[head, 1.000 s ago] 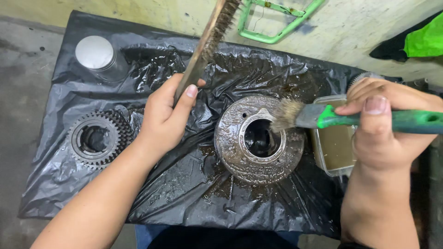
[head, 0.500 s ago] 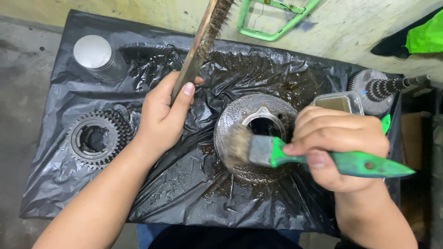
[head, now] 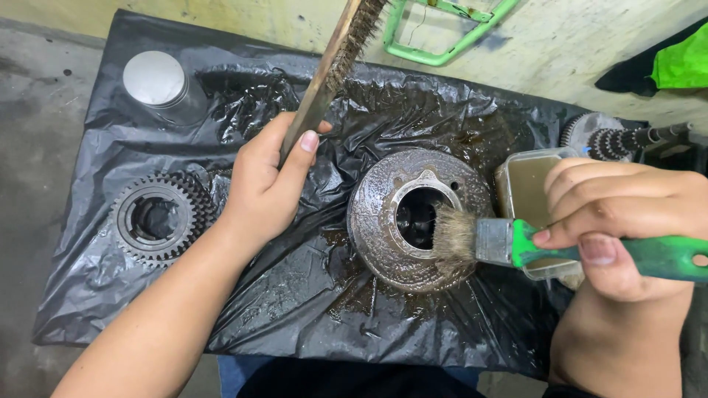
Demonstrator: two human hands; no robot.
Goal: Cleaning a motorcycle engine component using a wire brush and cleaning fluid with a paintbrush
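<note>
Left hand (head: 265,184) grips wire brush (head: 335,63) | right hand (head: 627,217) grips paintbrush (head: 501,242), bristles on hub (head: 383,221) rim

Right hand (head: 619,221) presses paintbrush (head: 509,243) on hub (head: 383,221); left hand (head: 269,184) grips wire brush (head: 332,66).
</note>
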